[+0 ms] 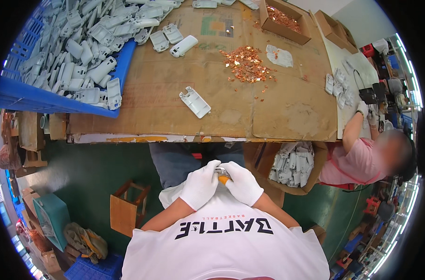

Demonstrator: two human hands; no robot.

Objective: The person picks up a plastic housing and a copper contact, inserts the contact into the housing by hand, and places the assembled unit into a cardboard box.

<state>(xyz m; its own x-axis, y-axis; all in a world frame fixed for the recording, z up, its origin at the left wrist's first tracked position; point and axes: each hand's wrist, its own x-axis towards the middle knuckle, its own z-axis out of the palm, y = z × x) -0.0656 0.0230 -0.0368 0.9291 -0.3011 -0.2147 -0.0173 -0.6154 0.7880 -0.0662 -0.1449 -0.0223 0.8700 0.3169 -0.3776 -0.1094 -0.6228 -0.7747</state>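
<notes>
Workpiece (220, 171), grey and mostly hidden, sits between both gloved hands, in front of the shirt (231, 252). Left hand (200, 184) and right hand (242, 182): fingers curled closed on the workpiece. An orange piece (223, 179) shows between them. Beyond, on the table (151, 112), one shell (195, 102) lies apart. Farther off: piled copper bits (247, 65) and, left, a blue crate (35, 99) of shells.

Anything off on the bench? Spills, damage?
Two things: small copper-coloured pieces lie loosely heaped on the cardboard table cover, strays around them, while others sit in an open carton; possibly deliberate. The cover also looks worn: ragged front edge, scuffed patch at right.
</notes>
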